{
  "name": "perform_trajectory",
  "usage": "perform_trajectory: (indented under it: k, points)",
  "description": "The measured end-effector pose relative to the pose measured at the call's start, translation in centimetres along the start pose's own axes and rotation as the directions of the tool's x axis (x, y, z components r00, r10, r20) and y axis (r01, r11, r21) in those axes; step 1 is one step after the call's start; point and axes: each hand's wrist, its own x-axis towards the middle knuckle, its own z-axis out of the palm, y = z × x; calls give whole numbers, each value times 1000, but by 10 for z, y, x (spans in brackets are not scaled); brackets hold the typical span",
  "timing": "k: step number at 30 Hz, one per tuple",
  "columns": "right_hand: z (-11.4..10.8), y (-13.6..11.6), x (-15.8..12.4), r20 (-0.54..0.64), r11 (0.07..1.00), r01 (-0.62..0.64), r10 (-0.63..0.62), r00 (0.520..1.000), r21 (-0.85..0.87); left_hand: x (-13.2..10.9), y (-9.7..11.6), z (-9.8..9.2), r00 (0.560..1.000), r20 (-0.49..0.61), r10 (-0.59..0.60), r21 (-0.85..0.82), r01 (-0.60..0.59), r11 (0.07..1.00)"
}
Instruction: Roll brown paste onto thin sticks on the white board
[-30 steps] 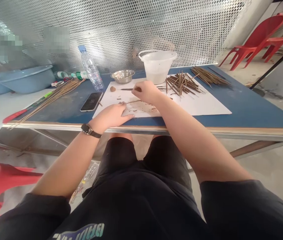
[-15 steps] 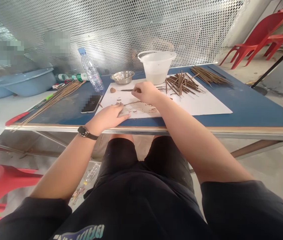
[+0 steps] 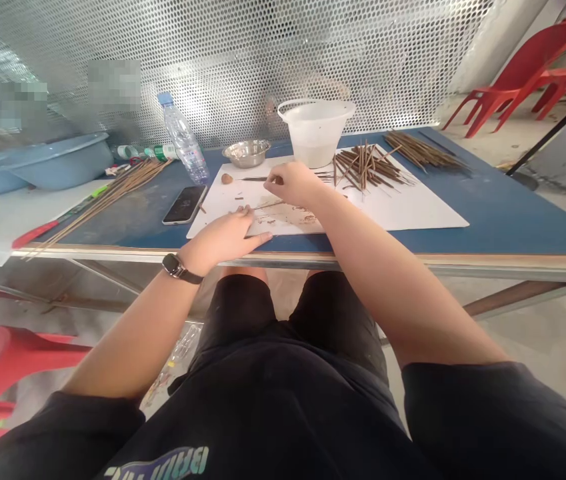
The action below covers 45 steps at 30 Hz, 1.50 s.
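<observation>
My left hand (image 3: pixel 230 235) lies flat with fingers stretched out on the near edge of a white sheet (image 3: pixel 413 207), its fingertips on a thin stick (image 3: pixel 265 204). My right hand (image 3: pixel 295 183) is curled over the far end of that stick, fingers closed on it and on a bit of brown paste. Brown smears (image 3: pixel 287 215) stain the sheet between my hands. A small brown lump (image 3: pixel 227 178) and a dark coated stick (image 3: pixel 253 179) lie just beyond. A heap of coated sticks (image 3: pixel 365 165) sits to the right.
On the blue table (image 3: pixel 503 220) stand a white plastic bucket (image 3: pixel 315 132), a steel bowl (image 3: pixel 247 152), a water bottle (image 3: pixel 183 138), a phone (image 3: pixel 184 203), and bare sticks (image 3: pixel 107 193) at left. A blue basin (image 3: pixel 47 160) is far left. Red chairs (image 3: pixel 523 73) stand at right.
My left hand drew back slightly toward the table edge, then slid forward along the sheet again. My right hand stayed in place on the stick.
</observation>
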Motion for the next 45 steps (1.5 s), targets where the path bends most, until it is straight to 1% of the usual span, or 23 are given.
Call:
perform_trajectory:
  k: [2, 8, 10, 13, 15, 16, 18, 20, 23, 25, 28, 30, 31, 33, 35, 38, 41, 45]
  points:
    - [0, 0, 1, -1, 1000, -3, 3, 1000, -7, 0, 3, -2, 1000, 5, -5, -1, 5, 1000]
    - [2, 4, 1, -3, 999, 25, -25, 1000, -20, 24, -1, -3, 998, 9, -65, 23, 64, 998]
    - [1, 2, 0, 2, 1000, 18, -18, 1000, -18, 21, 0, -1, 999, -5, -44, 20, 44, 999]
    - [-1, -2, -1, 20, 1000, 1, -1, 1000, -15, 5, 6, 1, 1000, -25, -9, 4, 9, 1000]
    - [-2, -3, -1, 22, 1000, 8, -7, 1000, -17, -2, 9, 1, 1000, -17, -6, -3, 6, 1000]
    - [-2, -3, -1, 21, 1000, 12, -11, 1000, -18, -3, 10, 1, 1000, -12, -4, -1, 4, 1000]
    - [-2, -2, -1, 13, 1000, 15, -14, 1000, -17, 4, 11, 0, 1000, -5, -7, 10, 8, 1000]
    - [0, 1, 1, -25, 1000, 4, -4, 1000, -8, 17, 9, -1, 1000, -2, -26, 32, 26, 999]
    - [0, 7, 6, -146, 996, -42, 52, 988, 76, 29, 7, -2, 999, 16, -50, 52, 49, 997]
    - [-1, 11, 10, -225, 981, -80, 119, 967, 175, 24, 9, -2, 999, 16, -35, 52, 34, 998]
    - [-4, 16, 15, -299, 944, -126, 220, 928, 305, 7, 16, -2, 1000, 16, -12, 45, 11, 999]
    - [-6, 18, 16, -323, 923, -154, 274, 906, 352, 1, 20, -4, 1000, 22, -17, 41, 16, 999]
    - [-7, 19, 16, -331, 916, -166, 294, 897, 364, 1, 22, -4, 999, 19, -26, 41, 26, 999]
    - [-7, 19, 15, -344, 911, -187, 320, 883, 367, 9, 24, -6, 998, 4, -59, 38, 58, 998]
    - [-8, 18, 14, -356, 914, -207, 334, 873, 349, 22, 23, -7, 995, -4, -101, 15, 101, 995]
    - [-7, 16, 13, -369, 926, -219, 328, 870, 306, 34, 21, -8, 992, 8, -125, -22, 125, 992]
    - [-7, 16, 13, -353, 936, -204, 302, 886, 288, 25, 22, -8, 995, 4, -99, -38, 99, 994]
    - [-4, 21, 16, -328, 943, -207, 289, 899, 262, -5, 24, -6, 998, 0, -60, -104, 60, 993]
